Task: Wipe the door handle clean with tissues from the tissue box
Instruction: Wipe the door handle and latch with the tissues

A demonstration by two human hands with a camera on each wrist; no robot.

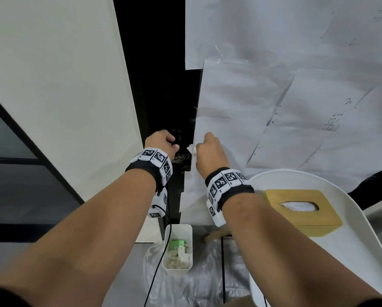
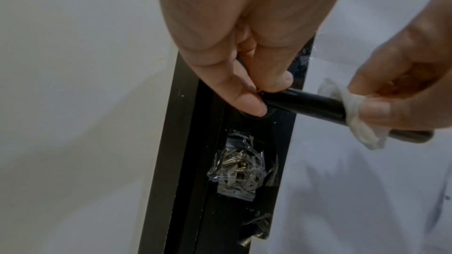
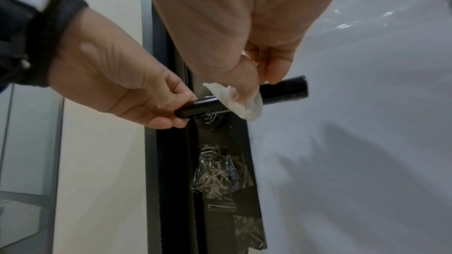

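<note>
Hands are sharing the handle (image 2: 305, 103) at the centre of both wrist frames — the left hand (image 2: 244, 55) is pinching its pivot end by the dark door edge, probably to steady the lever, while the right hand (image 3: 244, 36) is working the shaft. Right fingers (image 2: 376, 111) are curling round the bar, pressing a crumpled tissue (image 3: 239, 101) against it. Low right in the head frame, the tissue box (image 1: 303, 209) is sitting on a white table (image 1: 362, 251) — within easy reach.
</note>
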